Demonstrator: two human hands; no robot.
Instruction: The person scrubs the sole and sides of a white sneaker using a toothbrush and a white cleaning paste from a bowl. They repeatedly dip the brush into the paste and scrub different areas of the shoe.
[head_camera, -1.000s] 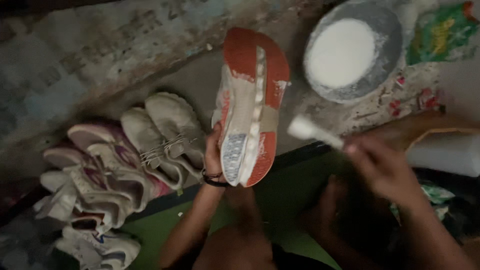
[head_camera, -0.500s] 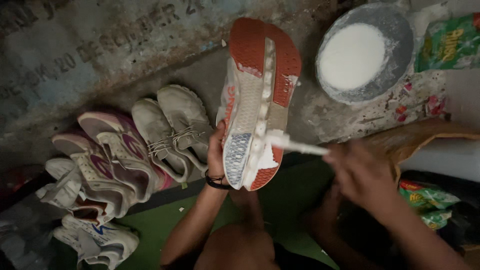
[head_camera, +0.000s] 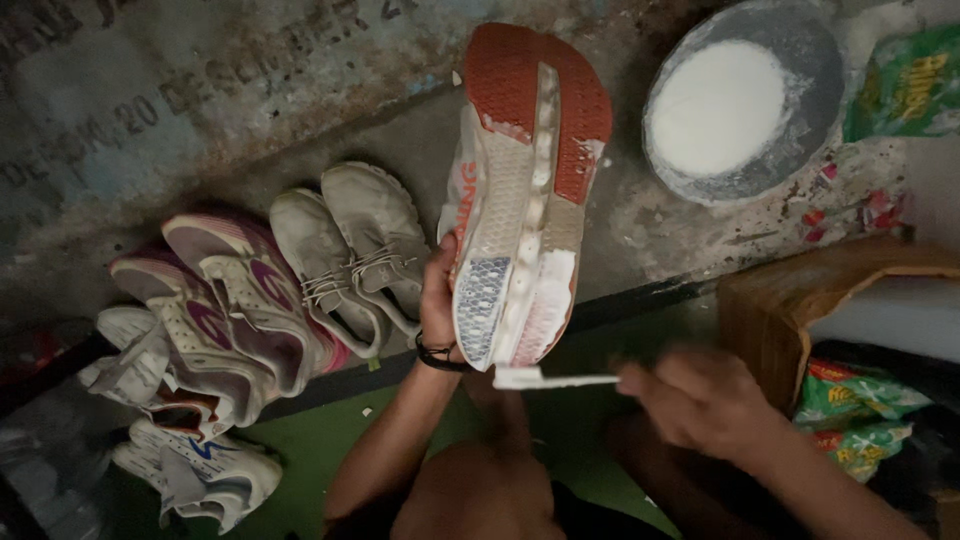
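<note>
Fingers of the left hand (head_camera: 437, 300) clamp the upturned shoe (head_camera: 525, 190); right hand (head_camera: 700, 395) fingers pinch a toothbrush (head_camera: 545, 379) just below its heel.

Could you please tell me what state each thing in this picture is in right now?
Left hand: grip closed on the shoe's side.
Right hand: grip closed on the brush handle, blurred.
Shoe: held sole-up, heel end smeared white.
Toothbrush: head just below the sole's heel.
Round bowl: filled with white paste or powder.
Beige pair: laced, lying on the ground.
</note>
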